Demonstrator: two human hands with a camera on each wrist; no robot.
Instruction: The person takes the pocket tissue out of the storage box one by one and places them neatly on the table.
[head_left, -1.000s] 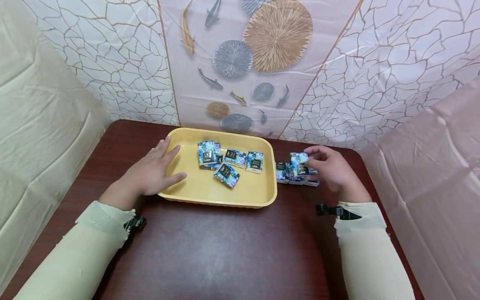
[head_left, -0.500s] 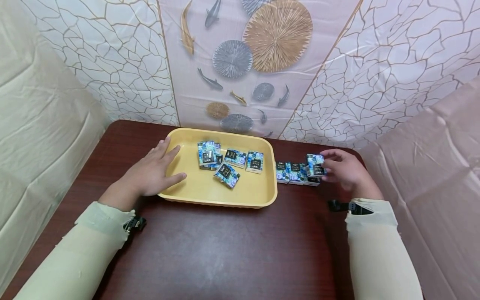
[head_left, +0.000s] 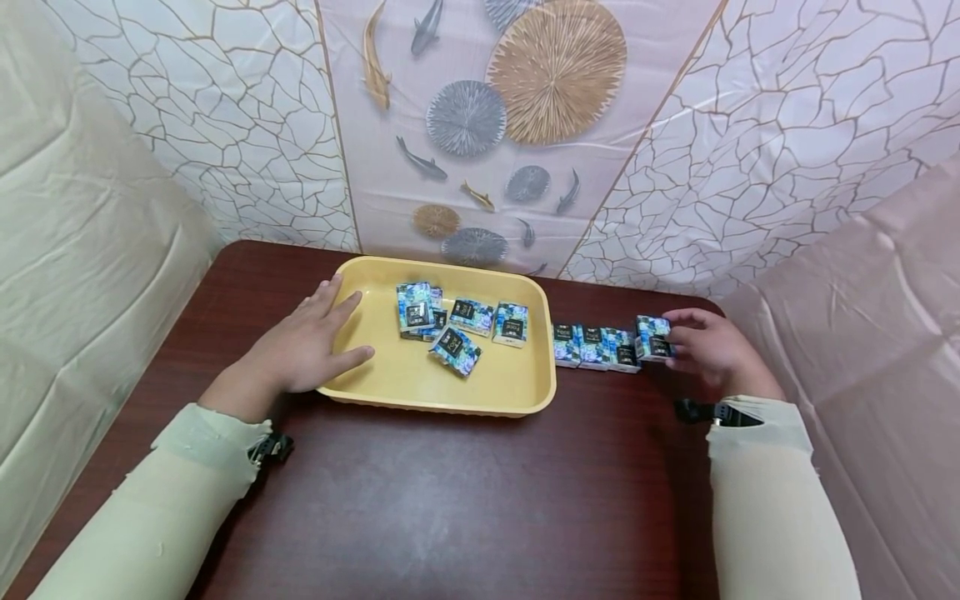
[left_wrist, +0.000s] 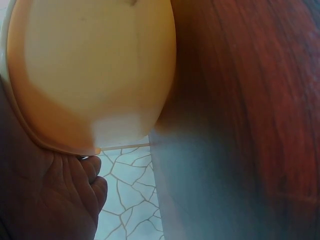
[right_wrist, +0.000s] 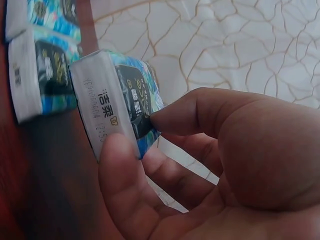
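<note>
My right hand [head_left: 708,348] pinches a small blue floral tissue pack [right_wrist: 117,100] between thumb and fingers, at the right end of a row of similar packs. The row's nearest pack [head_left: 623,350] lies flat on the table just left of the held one; two more packs [head_left: 594,347] continue it toward the tray. My left hand [head_left: 303,342] rests on the left rim of a yellow tray [head_left: 442,400], its fingers spread and straight. Inside the tray lie several more tissue packs [head_left: 454,350], some overlapping. The left wrist view shows the tray's outer wall [left_wrist: 100,75] against the palm.
A dark red wooden table [head_left: 450,500] carries everything. Patterned cloth [head_left: 480,125] hangs behind its back edge, and plain cloth walls [head_left: 862,350] stand close at both sides. The row of packs begins right at the tray's right wall.
My right hand has moved right with the tissue pack, from above the row to its right end, uncovering the packs beneath. The left hand and tray have stayed in place.
</note>
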